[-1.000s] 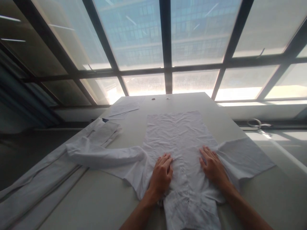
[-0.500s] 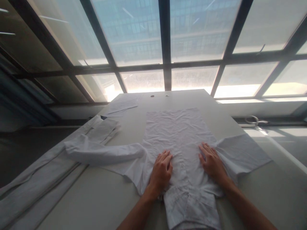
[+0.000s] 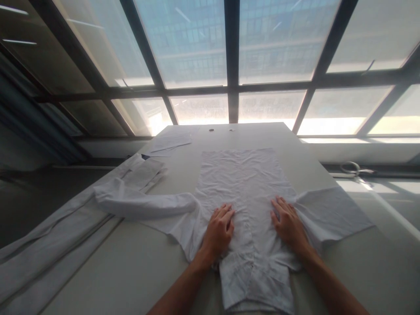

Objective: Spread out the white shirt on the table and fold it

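Observation:
A creased white garment [image 3: 241, 175] with sleeves lies spread on the white table [image 3: 147, 271]. My left hand [image 3: 219, 229] lies on its left part, fingers stretched out and pointing away from me. On the other side, my right hand [image 3: 288, 225] rests palm down with the fingers extended, close to where the right sleeve [image 3: 334, 214] begins. That sleeve lies flat, pointing right. The left sleeve [image 3: 147, 205] is rumpled and reaches over other folded white cloth. Nearest me, a narrower section of the garment [image 3: 256, 284] lies between my forearms.
Folded white cloth [image 3: 62, 249] runs along the table's left side. Thin white sheets [image 3: 169, 144] lie at the far left. Two small holes or discs [image 3: 211, 130] show near the far edge. Windows stand behind, and a metal ring-shaped object [image 3: 350, 168] is beyond the right edge.
The view has shifted slightly, so the window frames and table sit a little further right. Both hands stay on the garment in nearly the same spots.

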Available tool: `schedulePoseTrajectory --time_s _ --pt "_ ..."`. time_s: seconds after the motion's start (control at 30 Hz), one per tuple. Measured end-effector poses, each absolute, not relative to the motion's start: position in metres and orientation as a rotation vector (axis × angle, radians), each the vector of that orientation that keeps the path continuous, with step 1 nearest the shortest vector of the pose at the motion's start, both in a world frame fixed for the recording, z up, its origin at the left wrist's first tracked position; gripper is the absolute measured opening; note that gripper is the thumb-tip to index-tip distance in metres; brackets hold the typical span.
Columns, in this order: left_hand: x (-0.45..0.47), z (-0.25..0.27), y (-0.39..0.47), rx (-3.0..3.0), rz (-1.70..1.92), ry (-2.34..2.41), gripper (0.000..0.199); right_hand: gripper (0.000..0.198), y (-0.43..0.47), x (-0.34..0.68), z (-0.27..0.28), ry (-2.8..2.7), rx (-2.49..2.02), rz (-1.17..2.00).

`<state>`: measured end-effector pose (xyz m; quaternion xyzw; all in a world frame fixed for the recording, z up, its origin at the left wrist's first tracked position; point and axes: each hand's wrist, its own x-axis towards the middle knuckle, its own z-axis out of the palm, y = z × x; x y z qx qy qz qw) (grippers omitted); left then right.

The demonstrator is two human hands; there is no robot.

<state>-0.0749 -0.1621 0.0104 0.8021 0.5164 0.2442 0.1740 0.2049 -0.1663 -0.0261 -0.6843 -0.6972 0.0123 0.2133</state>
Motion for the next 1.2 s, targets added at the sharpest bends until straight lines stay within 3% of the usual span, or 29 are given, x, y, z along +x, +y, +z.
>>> schedulePoseTrajectory --time_s 0.83,1.03,1.2 --pt "-0.077 0.008 -0.161 2.312 0.612 1.477 0.047 0.048 -0.168 0.201 -0.021 -1.956 -1.926 0.013" --pt "-0.075 0.013 -0.168 2.46 0.462 1.424 0.053 0.053 -0.171 0.177 -0.004 -1.967 -1.953 0.096" --pt "-0.073 0.016 -0.171 2.558 0.363 1.39 0.055 0.058 -0.161 0.122 0.012 -2.28 -1.709 0.258"
